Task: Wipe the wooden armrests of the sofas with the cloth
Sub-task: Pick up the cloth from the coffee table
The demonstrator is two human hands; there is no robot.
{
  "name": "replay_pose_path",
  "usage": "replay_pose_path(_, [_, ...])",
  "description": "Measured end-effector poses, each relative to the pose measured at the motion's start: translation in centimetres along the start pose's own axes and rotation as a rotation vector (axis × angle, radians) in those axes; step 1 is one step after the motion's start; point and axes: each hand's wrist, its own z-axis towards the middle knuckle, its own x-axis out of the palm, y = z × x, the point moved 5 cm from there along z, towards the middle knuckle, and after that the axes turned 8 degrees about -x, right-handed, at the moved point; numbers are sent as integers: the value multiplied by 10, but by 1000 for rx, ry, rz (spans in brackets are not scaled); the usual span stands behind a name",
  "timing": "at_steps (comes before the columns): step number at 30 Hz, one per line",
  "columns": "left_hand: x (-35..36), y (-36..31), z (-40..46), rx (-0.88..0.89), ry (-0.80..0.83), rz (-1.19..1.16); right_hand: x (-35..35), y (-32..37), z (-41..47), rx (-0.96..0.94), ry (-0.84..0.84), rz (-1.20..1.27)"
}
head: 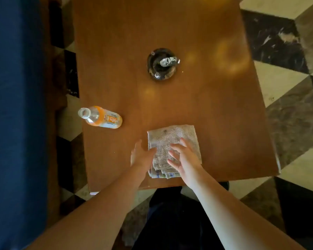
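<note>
on one table (197,109), two open hands, left (142,156) and right (185,159), seemingly touching one cloth (172,136)

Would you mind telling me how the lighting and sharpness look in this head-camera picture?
Head view: dim, warm light; soft glare patches on the wooden table; the sofa at left sinks into shadow; slight softness throughout, with both the left hand and right hand slightly blurred over the cloth; wide-angle bending at the edges.

Both hands (142,156) (183,159) forward, fingers spread
</note>
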Motion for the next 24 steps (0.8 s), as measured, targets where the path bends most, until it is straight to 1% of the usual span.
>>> replay_pose_path(3, [6, -6, 30, 38, -45, 21, -2, -20, 18, 6, -77, 35])
replay_pose_path(4, [7, -5, 36, 36, -64, 27, -6, -27, 21, 21, -130, 47])
replay_pose_path(7, [14, -4, 40, 57, -112, 35, -14, -44, 17, 25, -239, -16])
replay_pose_path(10, [15, -8, 40, 16, -150, 22, -20, -46, 12, 31, -269, -81])
replay_pose_path(14, [12, -15, 27, 88, -209, 60, -29, -40, 5, 52, -255, -168])
replay_pose_path(18, [14, -26, -3, 248, -193, 124, -33, -30, -11, 80, -249, -140])
replay_pose_path(23, [34, -56, -68, 544, -137, 326, -49, -16, -37, 186, -263, 210])
replay_pose_path(24, [42, -62, -87, 605, -127, 368, -58, -11, -44, 184, -270, 278])
